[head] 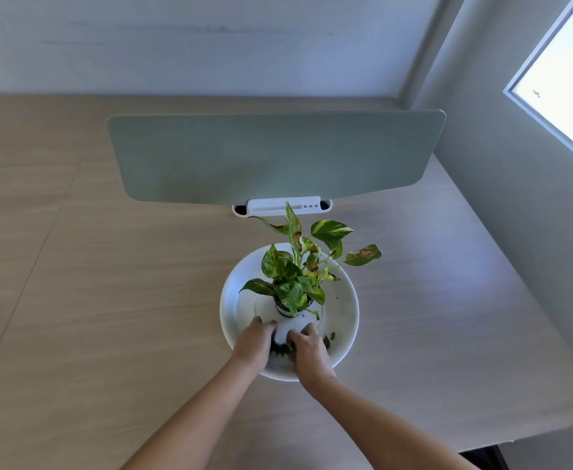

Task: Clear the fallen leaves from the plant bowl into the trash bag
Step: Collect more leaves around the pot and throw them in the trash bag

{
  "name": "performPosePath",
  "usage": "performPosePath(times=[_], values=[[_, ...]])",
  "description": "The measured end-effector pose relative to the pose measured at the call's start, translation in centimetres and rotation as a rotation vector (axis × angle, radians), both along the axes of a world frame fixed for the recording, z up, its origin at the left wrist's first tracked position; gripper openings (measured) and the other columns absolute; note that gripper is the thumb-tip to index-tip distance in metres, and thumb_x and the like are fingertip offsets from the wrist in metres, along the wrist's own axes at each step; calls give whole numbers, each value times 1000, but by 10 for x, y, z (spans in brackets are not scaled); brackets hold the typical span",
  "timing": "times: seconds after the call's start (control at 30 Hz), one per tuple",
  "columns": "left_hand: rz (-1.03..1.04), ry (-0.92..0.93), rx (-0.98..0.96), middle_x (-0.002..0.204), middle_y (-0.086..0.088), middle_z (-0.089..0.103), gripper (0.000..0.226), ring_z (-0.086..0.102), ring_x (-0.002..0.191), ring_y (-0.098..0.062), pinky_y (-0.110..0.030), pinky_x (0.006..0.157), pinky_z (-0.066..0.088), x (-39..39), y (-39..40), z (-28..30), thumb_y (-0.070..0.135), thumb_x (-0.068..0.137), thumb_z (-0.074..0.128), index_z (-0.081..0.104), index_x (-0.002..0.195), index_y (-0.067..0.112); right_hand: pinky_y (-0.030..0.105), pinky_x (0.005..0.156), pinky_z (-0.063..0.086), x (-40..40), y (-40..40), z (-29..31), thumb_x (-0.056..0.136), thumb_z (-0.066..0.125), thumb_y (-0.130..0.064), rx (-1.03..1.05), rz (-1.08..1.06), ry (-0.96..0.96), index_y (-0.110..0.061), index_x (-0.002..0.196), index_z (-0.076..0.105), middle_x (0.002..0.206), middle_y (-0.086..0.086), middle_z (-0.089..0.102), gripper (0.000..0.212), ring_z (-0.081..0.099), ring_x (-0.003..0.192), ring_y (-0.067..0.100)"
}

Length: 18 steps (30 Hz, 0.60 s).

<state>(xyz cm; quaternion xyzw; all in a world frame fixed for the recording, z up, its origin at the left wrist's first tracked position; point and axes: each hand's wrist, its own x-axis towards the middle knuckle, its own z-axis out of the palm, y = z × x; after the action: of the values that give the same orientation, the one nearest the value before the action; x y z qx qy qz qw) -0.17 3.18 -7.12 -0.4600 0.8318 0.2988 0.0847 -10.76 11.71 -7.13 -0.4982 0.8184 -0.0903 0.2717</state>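
Note:
A wide white bowl [344, 303] sits on the wooden table. In its middle stands a small white pot [286, 325] with a green and yellow plant [295, 276]; some of its leaves have brown patches. Dark fallen leaves [329, 339] lie in the bowl's near part, around the pot's base. Both hands are inside the bowl. My left hand [252, 340] curls over the dark leaves left of the pot. To the pot's right, my right hand [307, 349] has its fingers bent onto the leaves. Whether either hand grips leaves is hidden. No trash bag is in view.
A grey-green divider panel [274, 154] stands across the table behind the bowl, held in a white clamp [283, 206]. A wall and a window [562, 83] are on the right. The table's right edge [532, 432] runs close to the bowl.

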Motion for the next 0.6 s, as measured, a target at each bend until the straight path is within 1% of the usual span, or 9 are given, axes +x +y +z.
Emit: performPosePath(times=[0.07, 0.13, 0.23, 0.3, 0.37, 0.4, 0.47, 0.53, 0.6], values=[[14, 44, 30, 91, -7, 47, 15, 62, 84, -31, -28, 74, 46, 3, -2, -1, 1, 81, 48, 53, 75, 13, 31, 73, 50, -7, 0, -1, 83, 49, 5, -33, -8, -18, -2, 93, 65, 101, 12, 53, 20, 60, 82, 26], [30, 86, 56, 86, -7, 51, 17, 60, 83, -28, -26, 68, 40, 6, -5, -3, -4, 76, 49, 54, 71, 11, 28, 66, 45, -15, -3, -2, 80, 48, 10, -54, -27, -35, 0, 84, 68, 94, 15, 60, 22, 55, 72, 22], [114, 159, 115, 86, -3, 56, 8, 61, 89, -26, -25, 70, 44, 7, -12, -4, -1, 77, 61, 66, 81, 4, 22, 56, 38, -25, -8, 2, 70, 47, 13, -83, -136, -106, 3, 71, 68, 74, 11, 64, 24, 51, 66, 19], [221, 191, 177, 90, -2, 60, 20, 58, 87, -19, -21, 73, 45, 8, -19, -1, 10, 75, 75, 71, 93, 2, 15, 52, 43, -33, -9, 9, 71, 51, 13, -144, -288, -215, 1, 65, 69, 70, 11, 70, 23, 56, 61, 16], [294, 196, 251, 86, -2, 65, 26, 60, 81, -16, -19, 72, 46, 9, -23, 3, 15, 70, 82, 73, 91, 4, 15, 58, 49, -43, -6, 17, 73, 61, 8, -193, -438, -333, -8, 65, 72, 66, 3, 69, 20, 60, 59, 12], [344, 217, 313, 82, -3, 66, 23, 63, 76, -16, -18, 68, 50, 8, -21, 8, 13, 69, 83, 72, 87, 4, 17, 62, 52, -51, 0, 22, 72, 66, 4, -208, -508, -384, -11, 65, 73, 64, -1, 69, 18, 62, 60, 10], [475, 310, 482, 72, -6, 67, 19, 67, 65, -17, -17, 58, 56, 2, -13, 17, 4, 66, 84, 68, 77, 3, 16, 62, 53, -68, 14, 29, 69, 73, -1, -237, -626, -467, -16, 63, 75, 65, -5, 69, 16, 64, 63, 8], [562, 383, 627, 68, -8, 66, 22, 68, 63, -18, -19, 58, 59, -9, -1, 26, -3, 65, 83, 64, 72, 3, 18, 60, 54, -86, 32, 34, 67, 76, 1, -276, -711, -569, -16, 59, 75, 68, 2, 72, 19, 67, 62, 14], [561, 435, 761, 75, -12, 68, 22, 68, 69, -21, -24, 64, 61, -30, 17, 39, -9, 68, 79, 63, 82, -1, 26, 64, 59, -107, 58, 42, 67, 77, 6, -334, -800, -680, -12, 56, 73, 72, 13, 72, 22, 69, 62, 21]])
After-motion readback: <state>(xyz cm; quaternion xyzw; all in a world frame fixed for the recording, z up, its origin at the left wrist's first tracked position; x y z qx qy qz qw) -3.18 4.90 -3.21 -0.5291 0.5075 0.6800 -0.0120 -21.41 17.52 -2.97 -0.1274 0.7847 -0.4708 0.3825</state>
